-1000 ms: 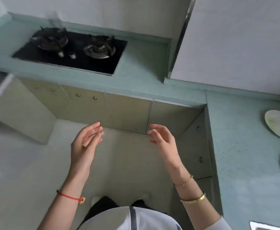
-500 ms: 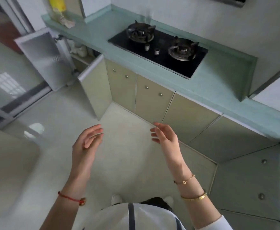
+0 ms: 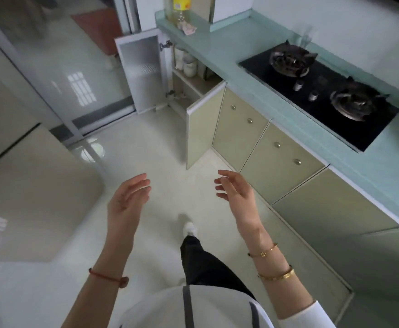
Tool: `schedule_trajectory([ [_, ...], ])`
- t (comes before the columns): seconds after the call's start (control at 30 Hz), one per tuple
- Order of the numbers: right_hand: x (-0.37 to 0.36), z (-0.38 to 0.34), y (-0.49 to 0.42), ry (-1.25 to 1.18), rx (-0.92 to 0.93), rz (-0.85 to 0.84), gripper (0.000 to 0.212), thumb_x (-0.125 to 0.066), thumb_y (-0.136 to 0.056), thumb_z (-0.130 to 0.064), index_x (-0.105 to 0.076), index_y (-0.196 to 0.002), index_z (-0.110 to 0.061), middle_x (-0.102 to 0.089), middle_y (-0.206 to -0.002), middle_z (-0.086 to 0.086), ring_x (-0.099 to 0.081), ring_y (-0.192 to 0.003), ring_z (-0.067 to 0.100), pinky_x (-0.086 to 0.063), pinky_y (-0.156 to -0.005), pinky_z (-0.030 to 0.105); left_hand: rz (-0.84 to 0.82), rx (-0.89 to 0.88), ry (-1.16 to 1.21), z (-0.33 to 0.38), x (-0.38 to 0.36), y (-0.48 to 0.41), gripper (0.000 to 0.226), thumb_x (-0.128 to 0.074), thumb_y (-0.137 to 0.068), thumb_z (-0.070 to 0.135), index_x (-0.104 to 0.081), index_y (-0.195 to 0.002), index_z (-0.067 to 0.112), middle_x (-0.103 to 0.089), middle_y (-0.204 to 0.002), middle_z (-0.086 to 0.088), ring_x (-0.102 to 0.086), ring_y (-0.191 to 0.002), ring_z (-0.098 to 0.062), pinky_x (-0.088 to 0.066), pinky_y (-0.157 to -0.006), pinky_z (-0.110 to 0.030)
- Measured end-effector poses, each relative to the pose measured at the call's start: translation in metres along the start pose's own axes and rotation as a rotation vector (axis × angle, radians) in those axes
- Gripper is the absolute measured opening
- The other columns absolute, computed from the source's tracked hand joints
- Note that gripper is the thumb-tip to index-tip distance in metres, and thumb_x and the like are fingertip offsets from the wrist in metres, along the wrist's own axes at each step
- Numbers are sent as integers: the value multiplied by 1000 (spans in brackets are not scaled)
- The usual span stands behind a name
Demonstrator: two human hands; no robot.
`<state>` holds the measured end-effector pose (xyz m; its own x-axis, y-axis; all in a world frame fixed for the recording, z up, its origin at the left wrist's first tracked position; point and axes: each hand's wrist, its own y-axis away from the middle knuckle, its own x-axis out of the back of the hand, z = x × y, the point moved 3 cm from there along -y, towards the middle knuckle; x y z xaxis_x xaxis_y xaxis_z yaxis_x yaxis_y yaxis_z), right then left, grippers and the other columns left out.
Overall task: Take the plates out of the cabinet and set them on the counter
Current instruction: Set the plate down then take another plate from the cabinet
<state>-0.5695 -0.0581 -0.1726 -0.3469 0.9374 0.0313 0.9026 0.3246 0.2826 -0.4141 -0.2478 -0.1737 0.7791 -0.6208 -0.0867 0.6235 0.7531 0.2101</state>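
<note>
Soft daylight glares off the glossy floor [image 3: 80, 91], while wide-angle distortion bends the slightly soft edges.

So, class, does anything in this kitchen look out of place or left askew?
Only the open doors: a beige cabinet door and a frosted-glass door beside it both stand open. Nothing looks spilled or broken. The left hand and right hand are empty.

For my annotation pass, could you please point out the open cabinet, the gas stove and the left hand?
open cabinet [image 3: 195, 84]: head view, on its inner shelf.
gas stove [image 3: 321, 95]: head view, on the black glass between the burners.
left hand [image 3: 126, 202]: head view, on the palm.
</note>
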Motion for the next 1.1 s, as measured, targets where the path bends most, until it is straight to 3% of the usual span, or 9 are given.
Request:
schedule_trajectory([
  [0.23,-76,-22,-93,23,-10,-88,22,-52,-97,-10,-66,-114,-11,-70,-95,2,-65,-86,14,-55,-76,24,63,-3,-12,25,16,-92,29,-57,-97,1,-67,-120,14,-68,-123,-15,-64,-120,-31,-48,-107,-45],
  [0.63,-213,-96,-290,16,42,-165,19,-52,-98,-13,-65,-109,-21,-70,-101,-3,-63,-93,16,-54,-85,32,93,-107,-13,98,23,-309,33,-55,-99,7,-61,-131,15,-68,-128,-2,-65,-119,-16,-47,-107,-39],
  [0.97,-305,-123,-418,52,14,-5,28,-52,-99,-16,-61,-125,-14,-65,-123,-1,-59,-119,13,-44,-110,41,-35,-90,-21,114,28,-510,30,-57,-99,7,-65,-124,22,-72,-121,6,-67,-117,-14,-48,-107,-39],
  [1.1,-338,-130,-462,52,1,136,28,-53,-99,-19,-60,-126,-16,-64,-124,-1,-58,-119,13,-45,-109,43,-189,-77,-70,132,21,-602,27,-66,-86,32,-72,-112,32,-71,-123,7,-64,-121,-17,-46,-110,-44],
])
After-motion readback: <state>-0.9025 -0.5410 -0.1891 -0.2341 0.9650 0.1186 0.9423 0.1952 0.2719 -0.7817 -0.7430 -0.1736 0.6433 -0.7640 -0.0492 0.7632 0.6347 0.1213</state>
